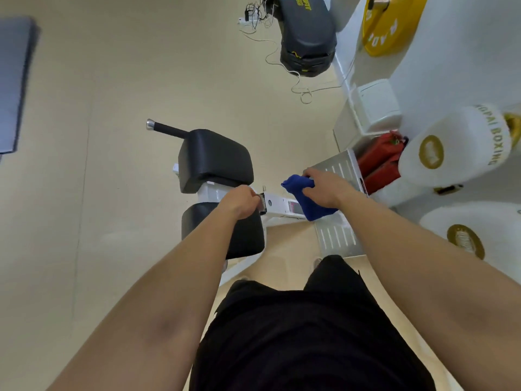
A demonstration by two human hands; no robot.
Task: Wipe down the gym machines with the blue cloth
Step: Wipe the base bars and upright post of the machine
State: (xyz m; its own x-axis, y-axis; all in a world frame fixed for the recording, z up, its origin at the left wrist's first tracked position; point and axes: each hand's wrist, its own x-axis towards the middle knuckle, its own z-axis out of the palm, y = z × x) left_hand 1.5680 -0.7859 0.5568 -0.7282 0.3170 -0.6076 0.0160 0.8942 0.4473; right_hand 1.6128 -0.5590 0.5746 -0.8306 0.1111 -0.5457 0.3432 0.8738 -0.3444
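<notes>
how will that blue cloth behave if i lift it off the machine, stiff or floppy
Likely floppy: the blue cloth bunches in the right hand and droops over the white beam. Probably light, since one hand holds it.

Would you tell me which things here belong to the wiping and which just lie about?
Job: crumpled blue cloth, in right hand; white-framed gym machine with black pads, left hand holding it.
Lying about: round yellow weight plate; white boxing bag; red canisters.

Beige floor (98, 94), white punching bag (451, 148), yellow weight plate (392, 24), tangled cable (296, 77).
</notes>
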